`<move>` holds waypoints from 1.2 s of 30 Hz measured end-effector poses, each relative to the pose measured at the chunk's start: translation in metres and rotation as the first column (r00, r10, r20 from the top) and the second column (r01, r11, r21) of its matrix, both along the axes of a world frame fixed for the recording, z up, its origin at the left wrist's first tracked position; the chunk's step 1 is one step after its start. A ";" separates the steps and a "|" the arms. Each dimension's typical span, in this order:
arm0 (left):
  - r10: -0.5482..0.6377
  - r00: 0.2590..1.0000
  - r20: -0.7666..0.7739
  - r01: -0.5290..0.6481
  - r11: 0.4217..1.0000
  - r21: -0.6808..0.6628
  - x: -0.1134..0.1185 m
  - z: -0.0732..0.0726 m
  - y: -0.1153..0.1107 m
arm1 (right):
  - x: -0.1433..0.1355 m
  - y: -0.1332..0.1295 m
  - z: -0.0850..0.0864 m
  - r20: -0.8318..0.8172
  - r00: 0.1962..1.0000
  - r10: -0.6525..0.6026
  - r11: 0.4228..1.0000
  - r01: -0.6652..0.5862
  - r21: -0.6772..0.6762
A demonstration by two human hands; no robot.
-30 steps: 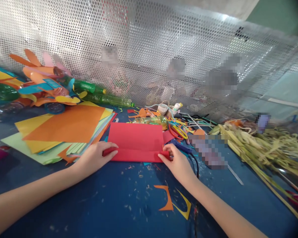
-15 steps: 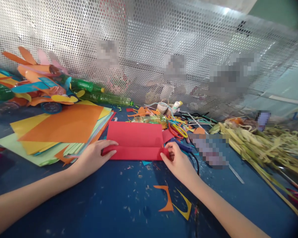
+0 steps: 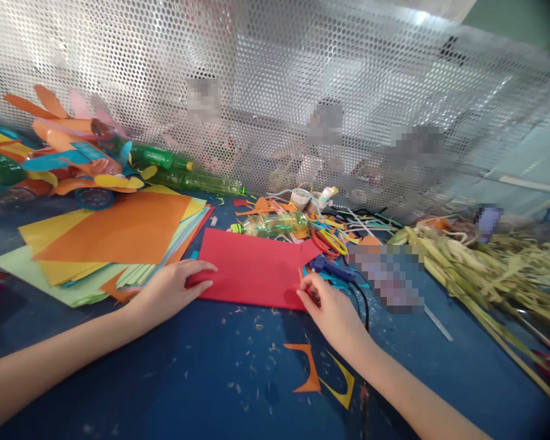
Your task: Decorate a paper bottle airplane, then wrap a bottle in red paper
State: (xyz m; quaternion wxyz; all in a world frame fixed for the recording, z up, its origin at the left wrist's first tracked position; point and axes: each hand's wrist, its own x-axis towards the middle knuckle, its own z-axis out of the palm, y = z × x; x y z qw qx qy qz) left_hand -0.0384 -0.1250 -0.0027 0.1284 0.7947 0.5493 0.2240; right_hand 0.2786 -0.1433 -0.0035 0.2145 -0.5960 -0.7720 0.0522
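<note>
A folded red paper (image 3: 252, 267) lies on the blue table in front of me, its near edge running between my hands. My left hand (image 3: 176, 287) grips its left end, thumb and fingers on either side of the edge. At the near right corner, my right hand (image 3: 327, 302) pinches the paper between thumb and curled fingers. A small piece of red paper (image 3: 310, 249) sticks out beyond the far right corner. Just right of it lies a blue glue gun (image 3: 332, 267) with a black cord.
Coloured sheets (image 3: 119, 235) are stacked at left, below paper-decorated bottles (image 3: 73, 159). A clear bottle (image 3: 272, 225), scissors (image 3: 332, 241) and scraps lie behind the red paper. Dry husks (image 3: 467, 275) spread at right. Orange (image 3: 309, 370) and yellow (image 3: 343, 382) offcuts lie nearer. People show behind the perforated sheet.
The red paper's right side has tilted toward me, and its crosswise crease no longer shows. My right hand has moved slightly nearer. More of the clear bottle and glue gun is visible.
</note>
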 end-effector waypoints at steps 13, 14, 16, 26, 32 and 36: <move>-0.021 1.000 0.017 0.021 0.999 0.031 0.002 0.000 -0.003 | -0.002 0.000 0.000 0.086 0.996 0.029 1.000 -0.030 0.010; -0.039 0.999 0.018 0.038 0.998 0.052 0.002 -0.001 -0.003 | -0.002 0.000 -0.001 0.096 0.995 0.029 0.999 -0.030 0.018; -0.077 0.997 0.010 0.076 0.993 0.095 0.001 -0.005 -0.003 | -0.002 0.000 -0.001 0.116 0.993 0.025 0.999 -0.029 0.037; -0.177 0.964 -0.198 0.236 0.913 0.332 0.003 -0.007 -0.008 | -0.002 0.001 0.001 0.146 0.988 0.041 0.997 -0.049 0.055; -0.486 0.776 -0.402 0.585 0.793 0.172 -0.001 -0.002 -0.007 | -0.003 -0.003 0.002 0.216 0.976 0.040 0.995 -0.059 0.079; -0.523 0.713 -0.467 0.629 0.771 0.099 -0.001 0.002 -0.007 | -0.003 -0.003 0.000 0.248 0.968 0.043 0.992 -0.070 0.102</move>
